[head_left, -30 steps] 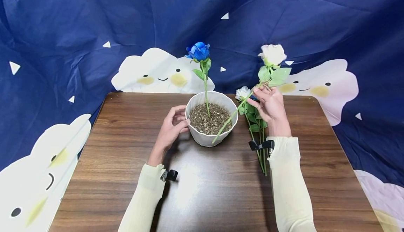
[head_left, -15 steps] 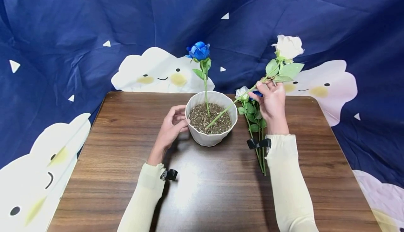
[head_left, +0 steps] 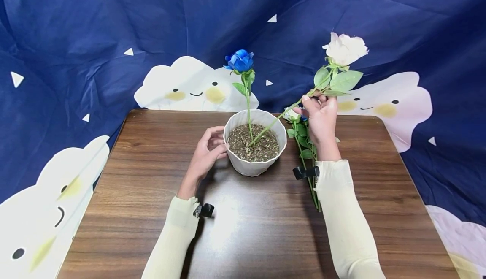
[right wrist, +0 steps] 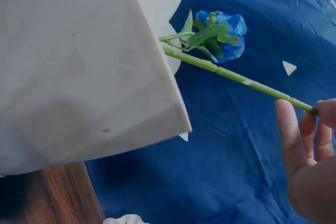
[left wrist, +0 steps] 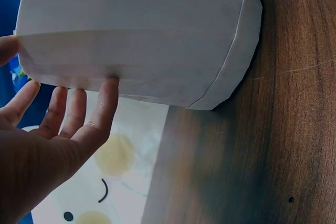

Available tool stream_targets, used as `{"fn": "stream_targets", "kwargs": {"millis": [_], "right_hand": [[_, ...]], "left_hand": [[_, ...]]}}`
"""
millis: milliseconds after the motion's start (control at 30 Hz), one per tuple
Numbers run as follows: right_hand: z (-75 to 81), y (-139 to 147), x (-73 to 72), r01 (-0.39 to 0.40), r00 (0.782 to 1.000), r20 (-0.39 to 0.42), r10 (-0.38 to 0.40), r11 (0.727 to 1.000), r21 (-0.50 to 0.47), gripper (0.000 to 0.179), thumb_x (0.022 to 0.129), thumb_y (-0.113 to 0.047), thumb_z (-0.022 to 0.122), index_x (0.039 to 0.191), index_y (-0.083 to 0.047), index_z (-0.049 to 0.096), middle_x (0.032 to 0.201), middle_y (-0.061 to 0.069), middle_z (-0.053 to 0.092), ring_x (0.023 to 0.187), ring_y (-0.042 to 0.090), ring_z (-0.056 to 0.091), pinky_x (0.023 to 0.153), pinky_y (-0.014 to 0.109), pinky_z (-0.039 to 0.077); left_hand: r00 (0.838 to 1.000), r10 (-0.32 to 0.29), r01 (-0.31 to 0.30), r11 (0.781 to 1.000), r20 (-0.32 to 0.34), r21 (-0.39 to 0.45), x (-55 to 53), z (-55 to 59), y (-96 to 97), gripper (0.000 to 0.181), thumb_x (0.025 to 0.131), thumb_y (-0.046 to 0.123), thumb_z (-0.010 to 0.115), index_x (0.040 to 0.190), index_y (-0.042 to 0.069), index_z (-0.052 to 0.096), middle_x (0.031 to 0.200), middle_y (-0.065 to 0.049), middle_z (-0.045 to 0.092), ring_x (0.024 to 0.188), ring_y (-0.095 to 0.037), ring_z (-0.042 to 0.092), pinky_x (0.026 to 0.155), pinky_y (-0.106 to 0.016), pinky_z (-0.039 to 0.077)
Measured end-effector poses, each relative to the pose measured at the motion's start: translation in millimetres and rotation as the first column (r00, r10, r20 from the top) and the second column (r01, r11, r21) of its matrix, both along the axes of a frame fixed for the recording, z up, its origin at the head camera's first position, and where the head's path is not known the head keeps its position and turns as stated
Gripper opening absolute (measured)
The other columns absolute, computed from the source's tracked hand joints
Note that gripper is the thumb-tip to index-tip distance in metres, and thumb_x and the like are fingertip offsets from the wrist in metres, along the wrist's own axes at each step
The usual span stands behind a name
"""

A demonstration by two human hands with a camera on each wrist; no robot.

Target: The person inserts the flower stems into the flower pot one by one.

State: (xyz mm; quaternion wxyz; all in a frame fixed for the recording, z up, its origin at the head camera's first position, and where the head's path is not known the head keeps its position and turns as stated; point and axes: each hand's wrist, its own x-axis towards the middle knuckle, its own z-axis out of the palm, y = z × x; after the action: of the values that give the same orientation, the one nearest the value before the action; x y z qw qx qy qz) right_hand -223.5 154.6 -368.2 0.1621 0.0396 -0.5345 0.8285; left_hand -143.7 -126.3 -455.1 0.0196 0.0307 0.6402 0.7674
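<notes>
A white faceted flowerpot (head_left: 248,168) stands on the table, filled with brown soil (head_left: 262,149). My left hand (head_left: 203,154) rests its fingertips against the pot's left wall, fingers spread and fairly straight; the left wrist view shows the fingertips (left wrist: 111,85) on the white wall. A blue rose (head_left: 240,61) stands upright in the soil. My right hand (head_left: 322,116) pinches the stem of a white rose (head_left: 346,50) below its leaves. That rose leans to the right, its stem crossing over the pot's rim with the lower end at the soil, near the blue rose's stem.
More roses lie on the wooden table (head_left: 258,237) right of the pot, one with a white head (head_left: 292,114), partly hidden by my right hand and forearm. A dark blue cloth (head_left: 171,21) with white clouds hangs behind the table.
The white rose's stem end has moved from in front of the pot's rim into the pot, onto the soil. My right hand went right and up, then back left. The left hand stays put.
</notes>
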Motion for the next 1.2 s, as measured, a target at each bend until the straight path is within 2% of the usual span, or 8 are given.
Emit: {"fn": "stream_targets", "kwargs": {"millis": [133,233,367,500,767,1033,1200], "right_hand": [[1.3,-6.6,-1.3,0.000,1.000,-0.015,0.001,1.000,0.012,0.032,0.092,0.019,0.053,0.101,-0.010,0.041,0.086,0.000,0.031,0.073,0.009,0.046,0.061,0.029,0.063],[1.1,-10.9,-1.3,0.003,1.000,-0.012,-0.003,1.000,0.009,0.034,0.091,0.019,0.054,0.094,-0.010,0.038,0.088,0.001,0.032,0.074,0.009,0.047,0.062,0.029,0.063],[0.4,-15.8,0.0,-0.001,1.000,-0.016,0.001,1.000,0.012,0.033,0.090,0.019,0.055,0.101,-0.009,0.043,0.090,0.003,0.042,0.075,0.011,0.051,0.064,0.029,0.064],[-0.5,-20.7,1.1,-0.027,1.000,-0.009,0.028,0.998,0.059,0.030,0.091,0.017,0.056,0.109,-0.006,0.051,0.087,0.004,0.051,0.076,0.013,0.054,0.066,0.029,0.063],[-2.7,-27.5,0.8,-0.051,0.999,-0.011,0.053,0.987,0.155,0.029,0.094,0.014,0.056,0.114,-0.007,0.051,0.092,0.003,0.055,0.080,0.013,0.057,0.069,0.027,0.063],[-7.3,-36.2,0.2,-0.089,0.996,-0.004,0.093,0.966,0.242,0.028,0.097,0.010,0.056,0.118,-0.006,0.047,0.096,0.004,0.058,0.083,0.011,0.060,0.072,0.025,0.062],[-6.3,-38.5,0.9,-0.131,0.991,0.011,0.133,0.959,0.250,0.021,0.099,0.007,0.055,0.115,-0.005,0.049,0.098,0.003,0.058,0.086,0.011,0.061,0.073,0.027,0.062]], "left_hand": [[1.000,0.005,-0.005,1.000,0.004,-0.002,0.1,0.4,-0.2,0.055,0.088,-0.002,0.063,0.141,0.001,0.048,0.127,-0.023,0.052,0.104,-0.023,0.059,0.082,-0.047,0.062],[1.000,0.004,-0.004,1.000,0.004,0.001,0.4,0.5,-0.3,0.055,0.089,-0.002,0.063,0.141,0.001,0.048,0.126,-0.022,0.052,0.106,-0.027,0.058,0.082,-0.048,0.062],[1.000,0.002,-0.002,1.000,0.006,0.005,1.1,0.4,-0.6,0.055,0.089,-0.003,0.063,0.142,0.001,0.048,0.127,-0.023,0.051,0.109,-0.031,0.057,0.081,-0.046,0.062],[1.000,0.005,-0.005,1.000,0.004,0.003,1.1,0.5,-0.6,0.055,0.089,-0.003,0.063,0.141,0.001,0.048,0.127,-0.023,0.051,0.108,-0.029,0.058,0.080,-0.043,0.063],[1.000,0.006,-0.006,1.000,0.001,-0.004,0.5,-0.5,-0.5,0.055,0.088,-0.002,0.064,0.141,0.001,0.048,0.127,-0.022,0.051,0.104,-0.022,0.059,0.084,-0.051,0.061],[1.000,0.005,-0.005,1.000,-0.010,0.001,-0.1,-2.0,-2.2,0.055,0.088,-0.002,0.064,0.141,0.001,0.049,0.127,-0.024,0.051,0.105,-0.025,0.058,0.080,-0.045,0.062],[1.000,0.006,-0.006,1.000,-0.012,-0.002,-0.4,-3.0,-0.9,0.055,0.089,-0.001,0.064,0.141,0.002,0.049,0.127,-0.024,0.052,0.104,-0.023,0.059,0.081,-0.048,0.062]]}}
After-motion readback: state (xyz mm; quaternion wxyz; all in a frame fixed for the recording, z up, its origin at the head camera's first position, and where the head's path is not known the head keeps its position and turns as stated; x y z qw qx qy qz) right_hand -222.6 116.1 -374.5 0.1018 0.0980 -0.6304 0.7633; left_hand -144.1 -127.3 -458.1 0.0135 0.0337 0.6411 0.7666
